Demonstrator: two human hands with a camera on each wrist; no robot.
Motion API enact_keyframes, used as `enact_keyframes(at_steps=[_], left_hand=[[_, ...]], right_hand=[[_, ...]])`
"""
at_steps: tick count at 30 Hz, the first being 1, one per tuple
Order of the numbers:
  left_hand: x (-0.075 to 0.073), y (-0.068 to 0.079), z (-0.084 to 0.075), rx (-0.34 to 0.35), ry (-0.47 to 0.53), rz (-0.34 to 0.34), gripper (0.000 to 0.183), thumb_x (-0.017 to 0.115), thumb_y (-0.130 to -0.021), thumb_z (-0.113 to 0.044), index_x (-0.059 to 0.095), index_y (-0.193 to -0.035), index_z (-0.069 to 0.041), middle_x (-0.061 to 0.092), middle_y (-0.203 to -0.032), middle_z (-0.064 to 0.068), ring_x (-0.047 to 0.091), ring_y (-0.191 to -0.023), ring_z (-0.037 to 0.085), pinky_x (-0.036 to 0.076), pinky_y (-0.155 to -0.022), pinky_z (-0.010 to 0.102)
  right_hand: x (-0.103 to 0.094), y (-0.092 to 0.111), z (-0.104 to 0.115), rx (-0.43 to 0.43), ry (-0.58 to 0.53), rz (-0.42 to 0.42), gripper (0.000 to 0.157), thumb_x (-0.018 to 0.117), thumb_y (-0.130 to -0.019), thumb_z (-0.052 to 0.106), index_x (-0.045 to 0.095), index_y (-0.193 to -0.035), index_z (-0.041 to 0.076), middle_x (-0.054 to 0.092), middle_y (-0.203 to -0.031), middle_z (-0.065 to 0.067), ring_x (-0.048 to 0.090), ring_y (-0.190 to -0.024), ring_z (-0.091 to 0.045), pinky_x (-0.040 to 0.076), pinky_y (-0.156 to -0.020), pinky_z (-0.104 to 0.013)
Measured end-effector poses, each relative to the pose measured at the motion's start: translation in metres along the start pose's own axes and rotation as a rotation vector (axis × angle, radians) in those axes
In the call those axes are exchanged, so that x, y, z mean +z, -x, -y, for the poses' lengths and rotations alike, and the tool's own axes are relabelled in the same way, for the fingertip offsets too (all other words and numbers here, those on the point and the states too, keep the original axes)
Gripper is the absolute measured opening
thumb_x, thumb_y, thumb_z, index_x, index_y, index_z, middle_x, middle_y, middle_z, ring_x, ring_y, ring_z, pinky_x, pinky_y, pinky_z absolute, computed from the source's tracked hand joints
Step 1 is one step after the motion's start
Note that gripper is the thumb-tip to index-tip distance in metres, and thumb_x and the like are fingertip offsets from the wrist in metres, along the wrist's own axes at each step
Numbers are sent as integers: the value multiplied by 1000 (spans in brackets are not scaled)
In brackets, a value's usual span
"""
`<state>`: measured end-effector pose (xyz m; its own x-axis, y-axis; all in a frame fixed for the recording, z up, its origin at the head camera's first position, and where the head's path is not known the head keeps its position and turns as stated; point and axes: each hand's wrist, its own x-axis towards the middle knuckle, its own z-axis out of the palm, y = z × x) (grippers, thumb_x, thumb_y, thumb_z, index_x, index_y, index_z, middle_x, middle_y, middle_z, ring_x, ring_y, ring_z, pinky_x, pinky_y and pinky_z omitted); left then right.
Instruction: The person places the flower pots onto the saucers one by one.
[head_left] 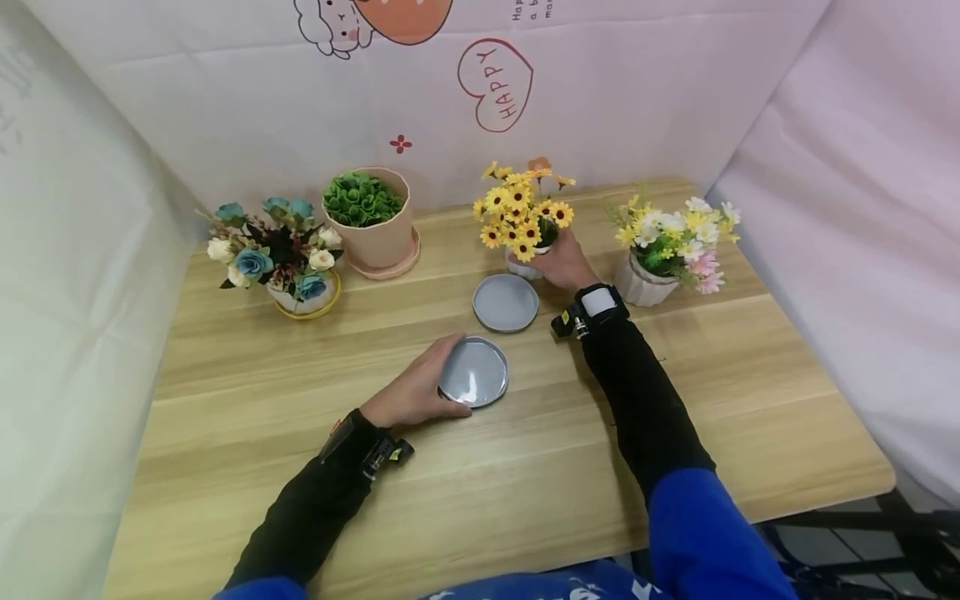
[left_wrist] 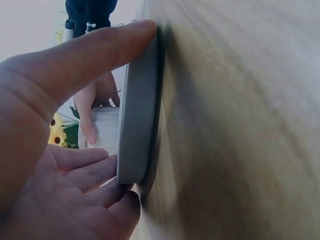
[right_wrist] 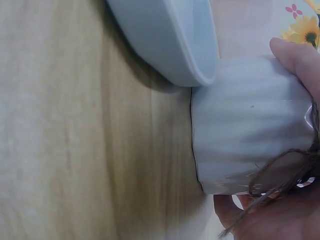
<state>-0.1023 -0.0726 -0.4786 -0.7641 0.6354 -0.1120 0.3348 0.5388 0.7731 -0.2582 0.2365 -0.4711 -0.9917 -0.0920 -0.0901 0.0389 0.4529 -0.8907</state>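
My left hand (head_left: 422,390) grips the near grey saucer (head_left: 475,372) by its rim, thumb on the near side and fingers round the far side. The left wrist view shows this saucer (left_wrist: 139,110) edge-on, close over the wooden tabletop. Farther back, my right hand (head_left: 562,262) holds a white ribbed flowerpot (right_wrist: 250,127) with a twine bow (right_wrist: 285,170). Yellow daisy-like flowers (head_left: 517,208) rise from that pot. A second grey saucer (head_left: 506,303) lies on the table just in front of the pot, its rim overlapping the pot in the right wrist view.
At the back left stand a pot of blue and cream flowers (head_left: 273,250) on a yellow-rimmed saucer and a pink pot (head_left: 378,233) with green leaves. A white pot (head_left: 643,282) of mixed flowers is right of my right hand. White cloth (head_left: 615,100) hangs behind the table.
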Motion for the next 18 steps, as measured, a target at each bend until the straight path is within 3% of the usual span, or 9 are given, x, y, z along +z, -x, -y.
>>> enact_keyframes(at_steps=[6, 18], left_hand=[[-1, 0, 0, 1, 5, -6, 115, 97, -77, -24, 26, -164, 1, 36, -167, 20, 40, -153, 37, 38, -127, 53], [-1, 1, 3, 28, -1, -14, 115, 96, -77, -25, 26, -164, 1, 36, -167, 21, 40, -152, 38, 38, -127, 54]], right_hand=[[-2, 6, 0, -14, 9, -3, 76, 86, -89, 34, 50, -153, 17, 58, -154, -9, 53, -145, -27, 45, -123, -47], [-5, 22, -1, -46, 45, 0, 81, 85, -90, 32, 44, -158, 17, 54, -158, -10, 49, -149, -29, 40, -126, -48]])
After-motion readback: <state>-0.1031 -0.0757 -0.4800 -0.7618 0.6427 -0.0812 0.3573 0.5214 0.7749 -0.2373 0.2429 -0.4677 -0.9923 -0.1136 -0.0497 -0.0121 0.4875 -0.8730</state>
